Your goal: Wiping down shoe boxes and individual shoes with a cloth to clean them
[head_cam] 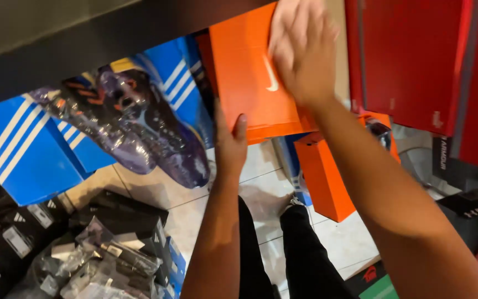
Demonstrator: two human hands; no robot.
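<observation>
Down low, close to the camera, the person's two legs in black trousers (300, 249) stood on the pale tiled floor (195, 216). Beside them on the floor lay a heap of black shoe boxes (123, 213) and clear plastic bags (92, 260); there were too many to count well. One small orange box (322, 177) stood on end near the feet, and a second orange bit showed behind it.

Higher up, the left hand (229, 147) held the bottom edge of the big orange shoe box (247, 77). The thumb was on the front and the other fingers were hidden under it, so the hand looked clamped on the box. The right hand (302, 52) lay flat and open on the front of the same box, fingers spread, a bit blurred. It pressed but did not grip.

The orange box sat in the row of boxes under the dark shelf (84, 39). It looked like the box was partway in its gap. Moving it more would likely need both hands level so it does not catch on its neighbours.

Beside it were two blue striped boxes (26, 155), with one purple shoe (139, 122) wrapped in plastic on top. Two red boxes (410, 61) stood on the other side.
</observation>
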